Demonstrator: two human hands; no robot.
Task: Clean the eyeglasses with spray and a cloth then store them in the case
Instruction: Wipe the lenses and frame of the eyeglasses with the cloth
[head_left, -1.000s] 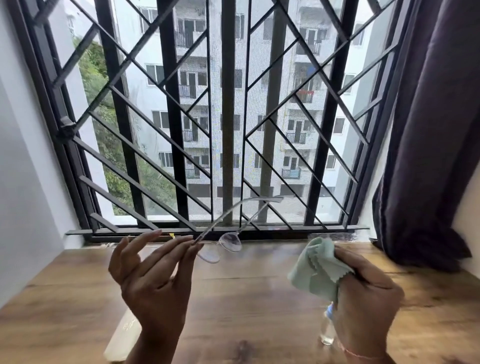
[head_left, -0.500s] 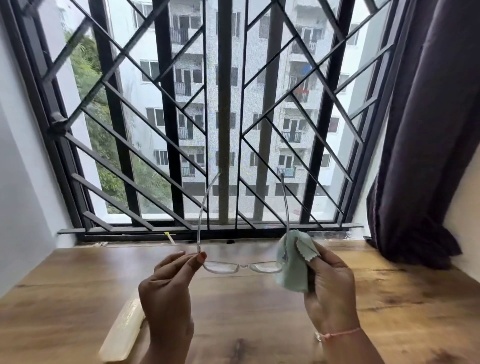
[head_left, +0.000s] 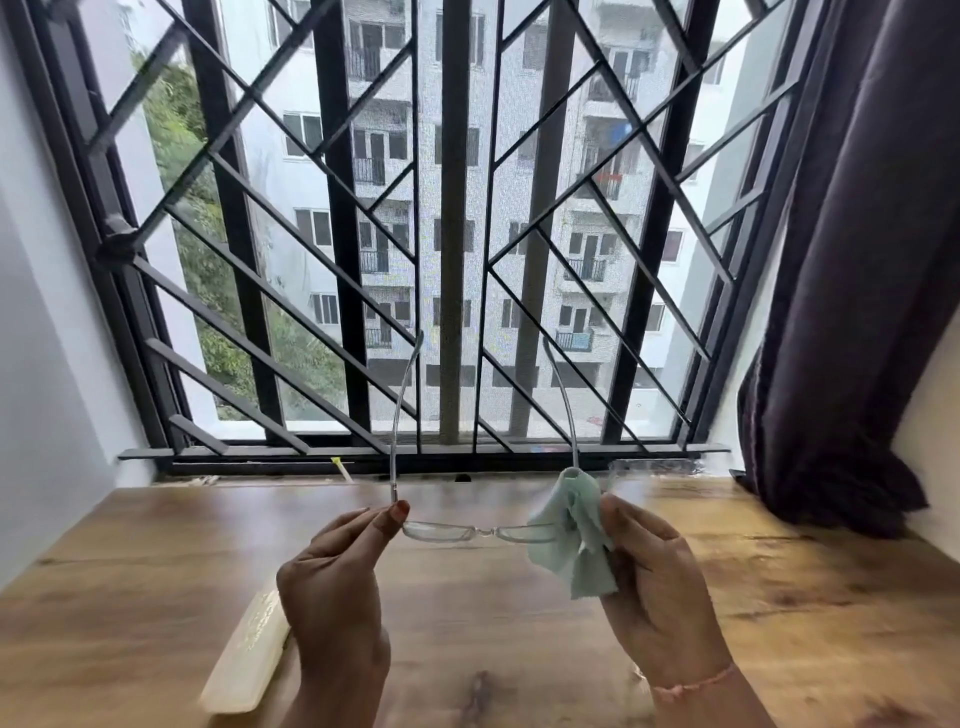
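Observation:
I hold the clear-framed eyeglasses (head_left: 478, 531) level above the wooden desk, lenses toward me and both temples pointing up toward the window. My left hand (head_left: 337, 577) pinches the left end of the frame. My right hand (head_left: 654, 582) grips the right end through a pale green cloth (head_left: 576, 535), which covers the right lens edge. A cream-coloured case (head_left: 244, 654) lies closed on the desk, below and left of my left hand. The spray bottle is hidden from view.
The wooden desk (head_left: 493, 649) runs up to a window with black diagonal bars (head_left: 452, 234). A dark purple curtain (head_left: 852, 260) hangs at the right. A white wall (head_left: 47, 364) closes the left side.
A second ago my left hand alone held the glasses tilted, with the cloth apart. My right hand has brought the cloth onto the right end, and the glasses now sit level between both hands.

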